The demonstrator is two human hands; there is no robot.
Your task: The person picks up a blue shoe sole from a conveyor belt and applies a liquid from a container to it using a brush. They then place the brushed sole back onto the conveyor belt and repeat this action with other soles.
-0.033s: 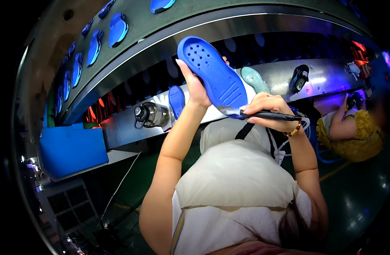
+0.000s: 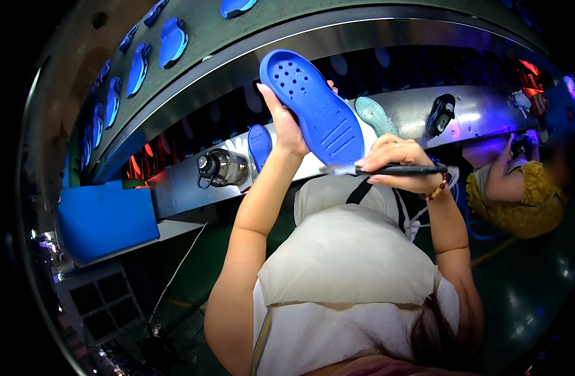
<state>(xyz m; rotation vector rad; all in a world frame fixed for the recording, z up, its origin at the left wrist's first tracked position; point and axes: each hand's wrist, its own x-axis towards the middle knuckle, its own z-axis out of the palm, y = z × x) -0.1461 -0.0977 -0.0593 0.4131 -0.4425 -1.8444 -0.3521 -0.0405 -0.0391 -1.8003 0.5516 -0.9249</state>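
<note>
A blue shoe sole point(image 2: 314, 103) with small round holes at one end and grooves at the other is tilted up before me. My left hand point(image 2: 287, 128) grips it by its left side, thumb along the edge and fingertips showing past the far edge. Between the fingers of my right hand point(image 2: 400, 161) is a slim black-handled brush point(image 2: 413, 170). Its pale, blurred tip points left, at the sole's near end; whether it touches the sole I cannot tell.
Another blue sole point(image 2: 260, 145), a pale green sole point(image 2: 375, 114) and a dark shoe point(image 2: 442, 114) lie on the metal bench. A steel bottle point(image 2: 223, 168) stands left, near a blue box point(image 2: 109, 219). Several blue soles ride the green belt point(image 2: 206, 39) beyond. A person in yellow point(image 2: 532, 194) sits at right.
The brush has tilted more level, and its tip has shifted slightly left along the sole's near end. My left hand and the sole have moved a little up and left.
</note>
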